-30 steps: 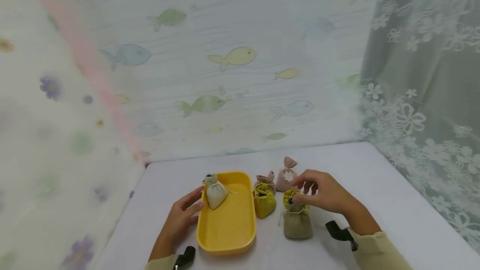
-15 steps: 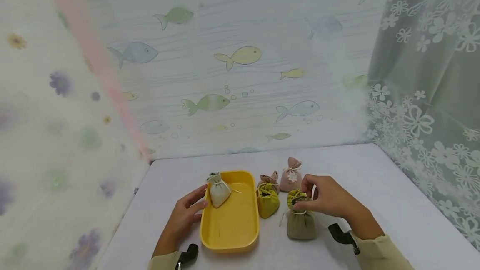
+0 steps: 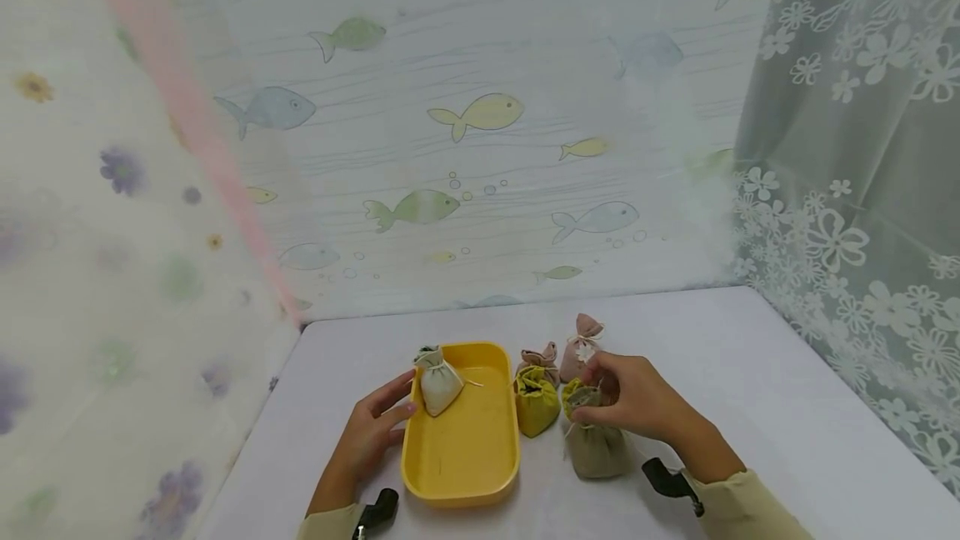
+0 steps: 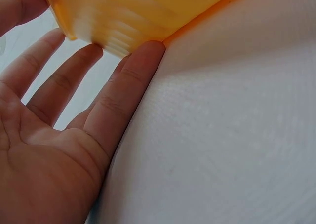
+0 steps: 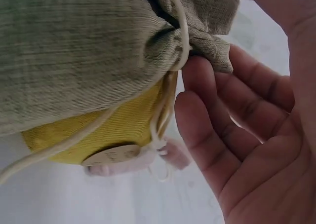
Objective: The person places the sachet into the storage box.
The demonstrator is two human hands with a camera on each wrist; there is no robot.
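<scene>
My right hand [image 3: 637, 398] pinches the gathered neck of a grey-green drawstring pouch [image 3: 598, 452], thumb in front and fingers behind. The right wrist view shows the fingers against the neck of the pouch [image 5: 74, 51], under its cord. Behind it stands a yellow pouch [image 5: 113, 130], mostly hidden. My left hand [image 3: 366, 436] rests at the left side of a yellow tray [image 3: 461, 465]. In the left wrist view, its loosely extended fingers touch the outer wall of the tray [image 4: 128, 17]. A cream pouch [image 3: 440, 388] leans in the tray's far left corner.
Right of the tray stands another yellow pouch [image 3: 536, 407], with a pink pouch [image 3: 538, 361] behind it. Farther back is a pink pouch with a white flower [image 3: 577, 352]. A white cloth covers the table [image 3: 712, 340]; printed fabric hangs behind, and a lace curtain [image 3: 840, 273] at the right.
My right hand has come down and left onto the neck of the grey-green pouch, which now leans slightly left. The left hand and the tray stay in place.
</scene>
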